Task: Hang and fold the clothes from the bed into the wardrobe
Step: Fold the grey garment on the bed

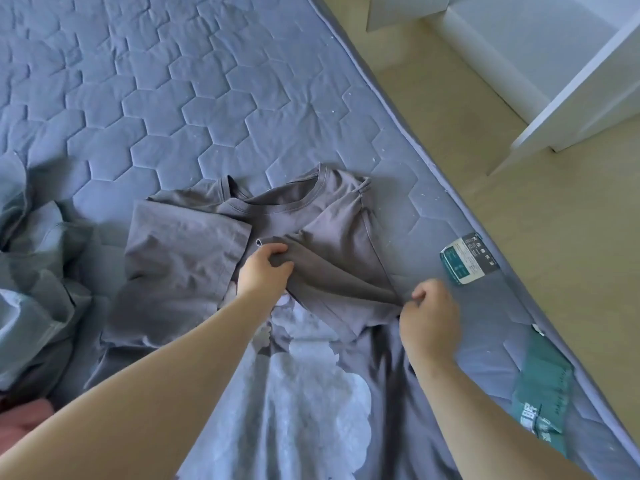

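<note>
You are partway through folding the grey T-shirt on the bed, well before anything goes to the wardrobe standing across the strip of floor to the right. Your left hand has its grip pinched on the hem of the right-hand sleeve, which is drawn inward over the chest; your right hand is curled with its grip closed on the shirt's side edge near the bed's border. The shirt lies flat, print up, its long axis running away from you: neckline at the far end, hem toward your body. The left-hand sleeve is spread out sideways, not yet folded. The next move, as I judge it, calls for laying this side panel down smooth and parallel to the long axis, then matching it on the other side. More clothes wait in a heap at the left.
</note>
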`<state>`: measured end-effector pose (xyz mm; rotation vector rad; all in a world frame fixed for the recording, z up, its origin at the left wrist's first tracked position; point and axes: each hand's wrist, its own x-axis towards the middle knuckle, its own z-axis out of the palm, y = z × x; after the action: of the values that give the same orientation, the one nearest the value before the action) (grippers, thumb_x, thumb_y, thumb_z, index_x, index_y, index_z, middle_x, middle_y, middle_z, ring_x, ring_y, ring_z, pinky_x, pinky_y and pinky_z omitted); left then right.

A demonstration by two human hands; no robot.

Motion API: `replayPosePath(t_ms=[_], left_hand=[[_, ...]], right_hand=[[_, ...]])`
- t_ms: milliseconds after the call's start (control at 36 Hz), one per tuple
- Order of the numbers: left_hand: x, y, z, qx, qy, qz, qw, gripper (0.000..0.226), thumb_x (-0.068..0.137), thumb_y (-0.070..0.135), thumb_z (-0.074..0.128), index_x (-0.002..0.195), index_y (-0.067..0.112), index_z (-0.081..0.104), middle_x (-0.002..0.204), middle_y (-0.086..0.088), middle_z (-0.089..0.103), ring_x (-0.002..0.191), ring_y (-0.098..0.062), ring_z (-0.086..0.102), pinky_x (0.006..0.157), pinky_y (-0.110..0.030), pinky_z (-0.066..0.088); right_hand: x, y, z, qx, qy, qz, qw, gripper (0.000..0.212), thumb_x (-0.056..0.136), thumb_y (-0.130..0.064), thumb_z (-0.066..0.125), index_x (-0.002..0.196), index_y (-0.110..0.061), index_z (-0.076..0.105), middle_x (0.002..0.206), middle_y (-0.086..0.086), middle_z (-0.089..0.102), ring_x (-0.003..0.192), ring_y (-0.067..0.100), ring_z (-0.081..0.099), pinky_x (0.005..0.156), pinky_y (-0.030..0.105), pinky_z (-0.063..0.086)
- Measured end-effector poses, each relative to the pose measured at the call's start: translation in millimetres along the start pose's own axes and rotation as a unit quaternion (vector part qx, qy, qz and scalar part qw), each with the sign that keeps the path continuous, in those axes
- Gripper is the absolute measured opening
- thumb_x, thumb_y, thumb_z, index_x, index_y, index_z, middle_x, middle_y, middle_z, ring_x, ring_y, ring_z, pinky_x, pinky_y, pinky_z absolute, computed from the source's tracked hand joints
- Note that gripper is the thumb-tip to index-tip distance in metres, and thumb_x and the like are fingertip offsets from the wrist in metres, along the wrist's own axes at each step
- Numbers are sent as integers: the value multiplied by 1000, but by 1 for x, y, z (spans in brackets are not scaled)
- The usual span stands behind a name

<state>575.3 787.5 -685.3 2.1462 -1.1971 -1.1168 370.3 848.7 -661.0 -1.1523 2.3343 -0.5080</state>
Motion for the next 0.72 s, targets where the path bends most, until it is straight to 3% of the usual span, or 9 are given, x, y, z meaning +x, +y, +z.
replayPosePath(t_ms=[56,139,222,278,389,444,528,639,722], left_hand=[[4,1,-2,-17,17,-7,1000,31,85,18,62,115,25,59,83,14,51,71,-7,50,67,-22,39],[10,4,-1,-69,-8,-16,997,33,83,17,67,113,26,56,96,7,54,76,-13,52,74,-30,49],[14,9,-1,-114,-61,1,992,38,82,5,65,107,33,56,104,3,53,81,-18,55,77,-35,53],[17,11,-1,-97,-94,36,990,41,83,0,61,100,37,60,106,4,55,88,-16,56,81,-31,52],[23,16,-9,-78,-73,107,988,46,85,-3,54,86,42,62,91,24,56,80,1,55,79,-21,48],[29,17,-13,-80,-30,124,989,45,87,-1,53,88,44,60,87,28,54,73,5,53,75,-17,45],[34,13,-10,-93,-20,119,988,48,88,-1,49,95,46,59,91,12,58,66,-3,49,65,-16,43],[29,1,0,18,-73,94,993,54,89,0,47,137,25,41,134,-2,40,85,-13,46,74,-23,45],[17,-4,3,61,-50,88,993,57,91,6,46,142,23,29,150,1,17,97,-18,48,85,-27,42]], right_hand=[[8,-16,2,51,2,-37,998,17,78,4,50,92,-4,56,99,19,60,97,39,51,81,43,37],[22,-37,14,72,-50,-76,993,14,81,-8,56,94,-9,51,99,14,59,96,37,53,80,42,40],[38,-48,33,11,-109,-74,991,41,87,-27,60,122,-10,45,125,13,50,116,35,46,90,42,39],[49,-51,42,-39,-143,-58,987,50,88,-32,61,130,-14,40,131,14,45,121,35,43,95,43,39],[70,-54,46,-10,-119,-79,990,16,92,-21,55,104,-10,54,112,17,61,106,36,55,81,37,41],[78,-53,45,65,-60,-64,994,16,94,-19,52,102,-6,55,108,18,63,102,37,56,74,35,36],[86,-47,43,135,7,24,991,24,97,-18,45,111,0,55,115,21,61,108,38,53,75,33,28],[82,-30,47,124,-55,82,987,29,98,-19,41,116,1,52,122,22,57,114,37,49,87,34,33],[67,-20,44,141,-73,58,986,28,98,-28,41,97,-3,53,111,23,58,105,37,52,82,35,34]])
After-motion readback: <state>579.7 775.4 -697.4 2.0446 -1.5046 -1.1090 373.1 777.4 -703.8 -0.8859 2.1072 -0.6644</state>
